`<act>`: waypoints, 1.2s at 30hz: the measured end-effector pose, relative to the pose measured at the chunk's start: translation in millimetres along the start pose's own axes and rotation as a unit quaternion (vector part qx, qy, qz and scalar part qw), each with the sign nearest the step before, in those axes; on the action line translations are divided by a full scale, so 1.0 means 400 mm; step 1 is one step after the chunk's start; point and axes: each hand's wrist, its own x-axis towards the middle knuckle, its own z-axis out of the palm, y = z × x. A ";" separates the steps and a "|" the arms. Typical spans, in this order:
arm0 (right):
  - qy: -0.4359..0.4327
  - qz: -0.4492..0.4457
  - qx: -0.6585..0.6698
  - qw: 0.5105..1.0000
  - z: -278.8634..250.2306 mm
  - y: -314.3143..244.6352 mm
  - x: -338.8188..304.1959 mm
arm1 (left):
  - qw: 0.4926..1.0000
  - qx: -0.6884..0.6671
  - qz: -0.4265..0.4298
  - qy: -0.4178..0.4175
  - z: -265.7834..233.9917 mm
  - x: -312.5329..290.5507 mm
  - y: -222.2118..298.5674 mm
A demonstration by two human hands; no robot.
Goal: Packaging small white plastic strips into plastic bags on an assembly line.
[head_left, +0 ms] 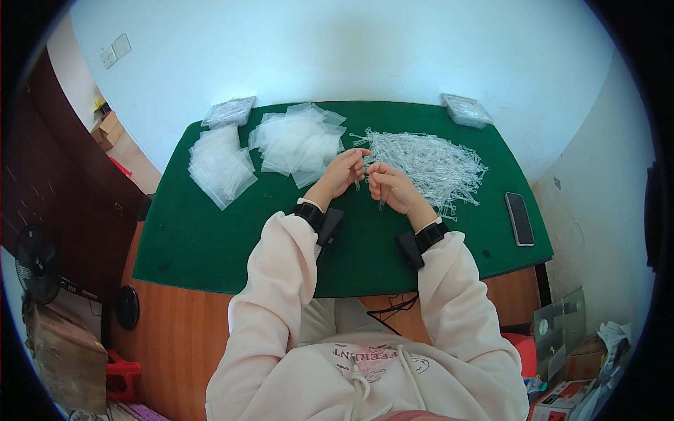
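Observation:
A large heap of thin clear strips with small looped ends lies on the green-covered table, right of the middle. My left hand is at the left edge of this heap, fingers pinched, with a few thin strips hanging below them. Close beside it, my right hand is closed too, and the end of a similar strip shows under its fingers. The two hands are only slightly apart; how many strips each holds is hidden. Flat clear plastic bags lie spread in a pile just beyond my left hand.
Another stack of clear bags lies farther left. Clear-wrapped packs stand at the far left corner and far right corner, near the wall. A phone rests by the right edge. Black devices are strapped to both wrists.

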 end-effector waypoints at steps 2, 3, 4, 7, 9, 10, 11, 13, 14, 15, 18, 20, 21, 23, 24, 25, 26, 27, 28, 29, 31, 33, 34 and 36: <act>0.012 -0.001 -0.017 1.000 0.004 0.000 -0.001 | 0.999 0.041 0.016 0.001 0.004 -0.004 0.002; 0.015 0.001 -0.042 0.999 0.008 -0.001 -0.003 | 0.999 0.041 0.015 0.001 0.008 -0.005 0.003; 0.017 0.003 -0.067 0.998 0.011 -0.002 -0.004 | 0.998 0.069 0.012 0.003 0.012 -0.006 0.002; 0.016 0.014 -0.082 0.996 0.003 0.003 -0.002 | 0.992 0.125 0.005 0.007 0.017 -0.008 -0.001; 0.010 0.030 -0.063 0.998 -0.006 0.000 0.001 | 0.995 0.096 -0.004 -0.008 0.007 -0.007 0.002; 0.010 0.030 -0.062 0.998 -0.013 -0.003 0.000 | 0.997 0.081 -0.008 -0.016 0.003 -0.005 0.002; 0.082 -0.043 -0.033 0.995 -0.020 -0.007 0.000 | 0.997 0.081 -0.009 -0.016 0.001 -0.003 0.000; 0.155 -0.115 -0.003 0.981 -0.038 -0.017 0.006 | 0.980 0.177 0.035 0.083 0.003 0.005 -0.007; 0.225 -0.172 -0.071 0.956 -0.053 -0.018 0.013 | 0.964 0.224 0.056 0.131 0.004 0.009 -0.013; 0.293 -0.226 -0.138 0.919 -0.067 -0.018 0.020 | 0.964 0.224 0.055 0.130 0.006 0.012 -0.021; 0.367 -0.275 -0.281 0.843 -0.077 -0.017 0.016 | 0.886 0.400 0.203 0.119 0.028 0.017 -0.035; 0.376 -0.265 -0.432 0.776 -0.074 -0.022 0.010 | 0.841 0.476 0.230 0.113 0.040 0.008 -0.038; 0.376 -0.265 -0.431 0.776 -0.071 -0.024 0.007 | 0.789 0.548 0.256 0.106 0.046 0.001 -0.040; 0.370 -0.242 -0.519 0.732 -0.071 -0.030 -0.001 | 0.730 0.616 0.281 0.097 0.051 -0.011 -0.046; 0.366 -0.230 -0.561 0.707 -0.072 -0.031 -0.004 | 0.714 0.647 0.250 0.093 0.050 -0.020 -0.047; 0.366 -0.230 -0.560 0.707 -0.076 -0.031 -0.006 | 0.698 0.676 0.219 0.090 0.049 -0.027 -0.048; 0.369 -0.222 -0.590 0.683 -0.078 -0.031 -0.008 | 0.679 0.704 0.188 0.086 0.049 -0.029 -0.048; 0.371 -0.215 -0.619 0.658 -0.081 -0.029 -0.008 | 0.679 0.705 0.188 0.085 0.050 -0.029 -0.046; 0.373 -0.207 -0.647 0.632 -0.084 -0.026 -0.008 | 0.672 0.714 0.177 0.085 0.050 -0.029 -0.043; 0.374 -0.208 -0.646 0.632 -0.087 -0.024 -0.008 | 0.665 0.724 0.165 0.085 0.051 -0.027 -0.040; 0.362 -0.195 -0.671 0.617 -0.093 -0.018 -0.009 | 0.657 0.733 0.155 0.084 0.053 -0.023 -0.036; 0.354 -0.189 -0.683 0.610 -0.087 -0.015 -0.006 | 0.640 0.747 0.157 0.089 0.045 -0.021 -0.039; 0.351 -0.184 -0.686 0.610 -0.085 -0.015 -0.006 | 0.631 0.754 0.158 0.091 0.041 -0.020 -0.040; 0.346 -0.175 -0.693 0.609 -0.078 -0.014 -0.005 | 0.632 0.754 0.159 0.088 0.033 -0.019 -0.040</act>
